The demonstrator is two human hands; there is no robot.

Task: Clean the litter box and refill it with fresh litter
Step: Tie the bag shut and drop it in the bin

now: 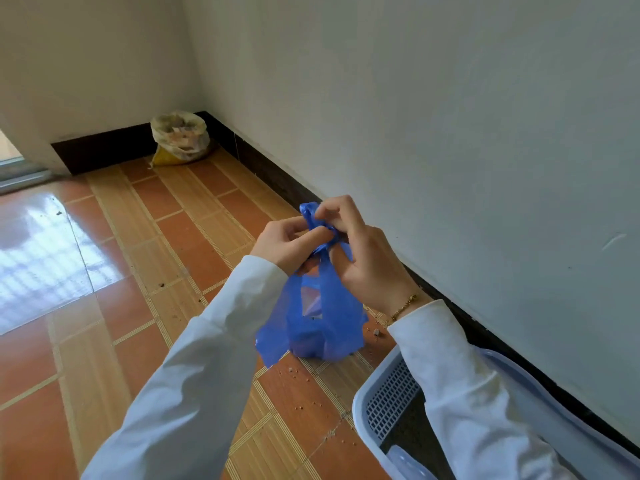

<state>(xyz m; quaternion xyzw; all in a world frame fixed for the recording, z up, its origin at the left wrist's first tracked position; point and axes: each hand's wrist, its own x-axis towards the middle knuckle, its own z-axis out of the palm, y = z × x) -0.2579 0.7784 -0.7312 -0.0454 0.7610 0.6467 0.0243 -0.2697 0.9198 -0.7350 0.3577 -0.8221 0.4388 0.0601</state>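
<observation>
Item 1: thin blue plastic carrier bag (313, 327), bottom resting on the orange-and-tan tiled floor (145, 258), top gathered between my hands, handles twisted together above the body. Item 2: my left hand (289, 242), fingers curled, pinching the bag's handles. Item 3: my right hand (360, 258), fingers curled round the same handles from the other side; gold chain bracelet (403, 306) at that wrist. Item 4: pale blue plastic litter box (391, 396) with white grid panel, lower right, against the white wall (450, 133), just beside the bag. Item 5: scattered litter grains (304, 382) on the floor near both. Item 6: filled translucent sack (180, 138) in the far corner, well apart
</observation>
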